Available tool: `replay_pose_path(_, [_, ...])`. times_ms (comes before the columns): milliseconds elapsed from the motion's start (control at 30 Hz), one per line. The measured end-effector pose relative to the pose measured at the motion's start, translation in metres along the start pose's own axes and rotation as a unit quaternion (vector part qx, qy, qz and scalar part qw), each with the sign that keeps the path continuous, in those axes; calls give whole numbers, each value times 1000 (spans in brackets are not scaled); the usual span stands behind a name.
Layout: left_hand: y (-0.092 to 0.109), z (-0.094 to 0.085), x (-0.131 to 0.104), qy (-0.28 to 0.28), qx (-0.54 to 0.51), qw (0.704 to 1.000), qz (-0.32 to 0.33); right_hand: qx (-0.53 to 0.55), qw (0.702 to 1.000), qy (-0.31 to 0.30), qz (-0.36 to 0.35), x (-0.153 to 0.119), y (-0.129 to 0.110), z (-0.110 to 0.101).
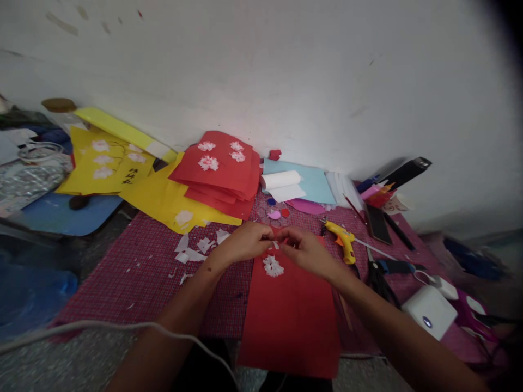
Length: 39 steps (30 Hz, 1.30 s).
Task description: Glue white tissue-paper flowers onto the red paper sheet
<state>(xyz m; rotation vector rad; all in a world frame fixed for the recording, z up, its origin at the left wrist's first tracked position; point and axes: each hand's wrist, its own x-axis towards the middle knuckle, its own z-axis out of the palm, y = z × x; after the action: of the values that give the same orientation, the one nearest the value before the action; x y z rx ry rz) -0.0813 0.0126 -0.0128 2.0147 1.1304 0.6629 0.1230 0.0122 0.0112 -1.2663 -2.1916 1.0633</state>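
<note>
Your left hand and right hand meet fingertip to fingertip over the top edge of the red sheet, pinched together on something too small to make out. The white paper flower lies on that sheet at six o'clock from your fingertips, just beside them. The yellow glue gun rests at three o'clock, near your right hand.

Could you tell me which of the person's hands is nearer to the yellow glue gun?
The right hand: the yellow glue gun lies just beyond it to the right. The left hand is farther off, on the other side.
</note>
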Motion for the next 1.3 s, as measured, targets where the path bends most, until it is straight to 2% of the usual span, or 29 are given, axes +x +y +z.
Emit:
replay_pose_path(67, [1,-1,0,1,-6,1000,-5,30,999,10,31,0,0,3])
replay_pose_path(233, [4,-3,0,-4,-23,999,-23,70,995,45,48,2,4,10])
replay_pose_path(367, [6,-4,0,-4,-33,999,-23,131,986,48,91,4,7,9])
replay_pose_path(533, [7,-3,0,0,-66,997,-30,242,951,32,192,6,11,7])
replay_pose_path(633, [8,-2,-1,7,-97,995,-20,309,923,29,226,6,14,8])
replay_pose_path(733, [9,-1,-1,9,-100,995,-2,345,907,15,241,6,15,8])
replay_pose_path(1000, [10,-2,-1,15,-79,997,4,391,889,-5,239,5,15,7])
replay_pose_path(1300, [10,-3,0,10,-80,996,23,405,882,-40,238,3,19,6])
